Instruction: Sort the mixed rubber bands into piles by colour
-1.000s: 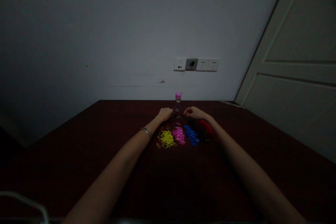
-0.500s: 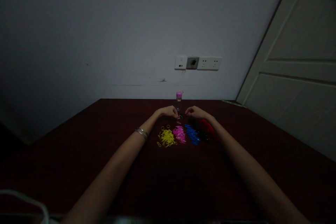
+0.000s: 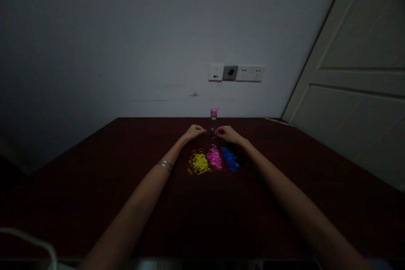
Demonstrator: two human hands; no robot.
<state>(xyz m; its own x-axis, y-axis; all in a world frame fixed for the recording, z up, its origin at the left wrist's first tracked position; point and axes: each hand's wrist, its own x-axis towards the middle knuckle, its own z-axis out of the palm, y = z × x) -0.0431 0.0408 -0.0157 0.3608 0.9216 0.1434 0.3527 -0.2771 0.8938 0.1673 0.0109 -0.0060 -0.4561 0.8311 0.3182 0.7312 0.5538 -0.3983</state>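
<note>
My left hand (image 3: 195,131) is left of a clear bottle (image 3: 212,125) with a pink cap, its fingers pinched together; whatever they hold is too small to make out. On the bottle's near right side, my right hand (image 3: 227,133) has its thumb and fingers closed at the tabletop by a few tiny pieces, and its grip is unclear. Closer to me lie small rubber bands sorted by colour: a yellow pile (image 3: 200,163), a pink pile (image 3: 214,157) and a blue pile (image 3: 230,159). Dark bands (image 3: 243,161) sit partly hidden beside my right forearm.
The dark red table (image 3: 202,211) meets a pale wall (image 3: 158,50) at the back. Sockets and a switch panel (image 3: 236,73) are on that wall. A white door (image 3: 357,93) stands at the right. A pale cord (image 3: 31,240) is at lower left.
My left hand has drawn back and left from the small pieces. My right hand has shifted left, nearer the bottle, covering the spot where the loose pieces lay. The view moved slightly.
</note>
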